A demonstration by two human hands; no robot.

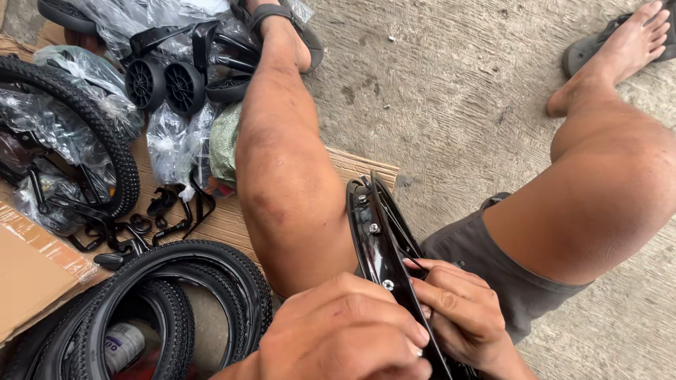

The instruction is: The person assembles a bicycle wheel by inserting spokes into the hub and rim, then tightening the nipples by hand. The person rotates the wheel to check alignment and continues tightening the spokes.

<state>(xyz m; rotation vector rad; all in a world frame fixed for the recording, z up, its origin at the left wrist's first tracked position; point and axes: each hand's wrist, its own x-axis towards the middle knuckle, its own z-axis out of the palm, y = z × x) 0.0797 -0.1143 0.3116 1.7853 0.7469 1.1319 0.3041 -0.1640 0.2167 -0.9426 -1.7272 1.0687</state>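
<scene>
On the cardboard [232, 218] at left lie tyres [179, 281] and small black wheels [165, 86]. Between the knees, the left hand [345, 334] closes around a black rim [377, 239], and the right hand [461, 309] pinches its spoke [412, 259] just beside.

Open ground: bare grey concrete floor [451, 84] lies free between the person's two knees.
Left side: stacked black rubber tyres [176, 302], black plastic training wheels [165, 84] and clear plastic-wrapped parts [169, 144] crowd the brown cardboard sheet [28, 274].
Centre: upright black metal wheel rim [377, 232] stands between the legs, just beside the left knee.
</scene>
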